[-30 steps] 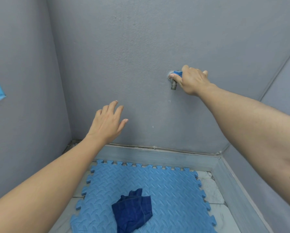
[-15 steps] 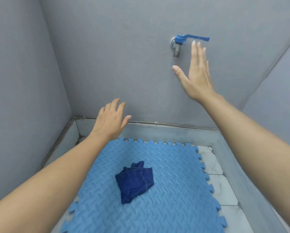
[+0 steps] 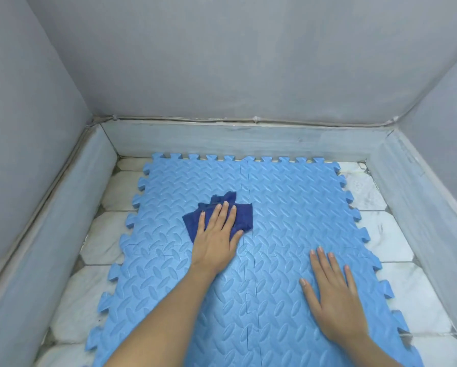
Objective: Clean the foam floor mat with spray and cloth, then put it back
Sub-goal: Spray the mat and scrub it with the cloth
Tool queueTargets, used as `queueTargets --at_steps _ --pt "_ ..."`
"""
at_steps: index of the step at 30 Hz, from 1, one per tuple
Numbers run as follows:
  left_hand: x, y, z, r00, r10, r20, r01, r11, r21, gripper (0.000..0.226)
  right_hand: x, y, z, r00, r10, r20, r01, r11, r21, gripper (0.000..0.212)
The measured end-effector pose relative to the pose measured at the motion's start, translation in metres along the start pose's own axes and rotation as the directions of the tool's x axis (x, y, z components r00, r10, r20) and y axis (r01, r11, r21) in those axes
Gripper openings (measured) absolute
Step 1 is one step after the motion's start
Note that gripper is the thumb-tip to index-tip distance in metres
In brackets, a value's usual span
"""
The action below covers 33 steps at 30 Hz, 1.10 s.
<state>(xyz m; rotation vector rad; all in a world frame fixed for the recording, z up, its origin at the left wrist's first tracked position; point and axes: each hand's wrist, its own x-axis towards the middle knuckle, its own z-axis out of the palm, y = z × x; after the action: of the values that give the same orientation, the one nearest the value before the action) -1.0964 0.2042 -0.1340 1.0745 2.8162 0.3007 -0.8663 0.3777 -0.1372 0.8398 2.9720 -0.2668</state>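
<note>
A light blue foam mat (image 3: 288, 207) of interlocking tiles lies flat on the tiled floor. A crumpled dark blue cloth (image 3: 242, 215) sits near the mat's middle. My left hand (image 3: 216, 239) lies palm down on the cloth, fingers spread over it, pressing it to the mat. My right hand (image 3: 333, 295) rests flat on the bare mat to the right and nearer me, fingers apart, holding nothing. No spray bottle is in view.
Grey walls (image 3: 235, 62) close in on three sides, with a raised grey skirting (image 3: 248, 140) along their base. White marble floor tiles (image 3: 407, 287) show on both sides of the mat.
My right hand left the wall tap and came down flat onto the mat. My left hand dropped onto the cloth. The view tilted down, so the tap is out of sight.
</note>
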Motion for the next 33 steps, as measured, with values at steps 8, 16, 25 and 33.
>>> queueTargets --at_steps 8,16,25,33 --pt "0.078 -0.083 -0.015 0.770 -0.622 -0.145 0.612 0.783 -0.110 0.052 0.001 -0.001 0.004 0.998 -0.001 -0.061 0.003 1.000 0.028 0.067" --pt "0.169 0.063 0.009 0.933 -0.358 -0.022 0.346 0.914 -0.214 0.051 0.002 0.003 0.006 0.998 -0.020 -0.065 0.021 1.000 0.018 0.066" --pt "0.150 0.215 0.020 0.926 0.319 0.200 -0.219 0.889 -0.403 0.069 0.000 0.004 0.005 0.998 -0.019 -0.060 0.024 0.996 0.085 0.065" --pt "0.140 0.117 0.019 0.970 0.191 0.154 -0.180 0.980 -0.080 0.098 -0.001 0.004 0.005 0.997 -0.002 -0.073 0.008 0.998 0.069 0.065"
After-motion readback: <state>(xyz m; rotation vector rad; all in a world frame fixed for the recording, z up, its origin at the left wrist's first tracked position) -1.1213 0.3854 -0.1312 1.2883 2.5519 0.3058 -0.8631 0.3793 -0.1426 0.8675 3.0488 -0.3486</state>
